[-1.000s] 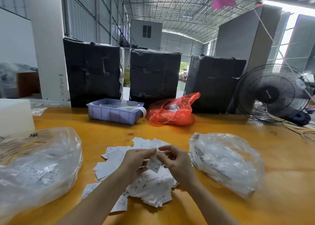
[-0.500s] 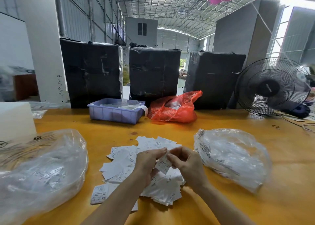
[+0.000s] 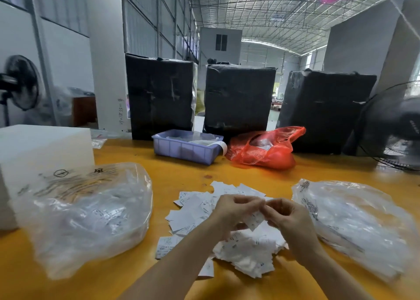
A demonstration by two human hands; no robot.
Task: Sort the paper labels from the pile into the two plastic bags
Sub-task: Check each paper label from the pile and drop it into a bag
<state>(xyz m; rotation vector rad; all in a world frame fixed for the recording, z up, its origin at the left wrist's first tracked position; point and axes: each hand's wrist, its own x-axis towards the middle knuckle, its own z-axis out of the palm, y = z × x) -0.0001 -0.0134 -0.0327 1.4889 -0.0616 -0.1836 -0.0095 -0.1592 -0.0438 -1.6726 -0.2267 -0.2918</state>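
**Label held between both hands above the pile**

A single paper label point(image 3: 255, 220) was pinched between the curled fingertips of the left hand point(image 3: 235, 213) and the right hand point(image 3: 287, 218), just above the pile of labels point(image 3: 227, 238) near the table's point(image 3: 181, 179) front edge. One clear plastic bag point(image 3: 86, 215) was seen toward the left edge, the other point(image 3: 354, 220) toward the right edge. At the far edge, a purple tray point(image 3: 184, 148) and a red bag point(image 3: 266, 149) were placed before three black-wrapped boxes point(image 3: 238, 97).
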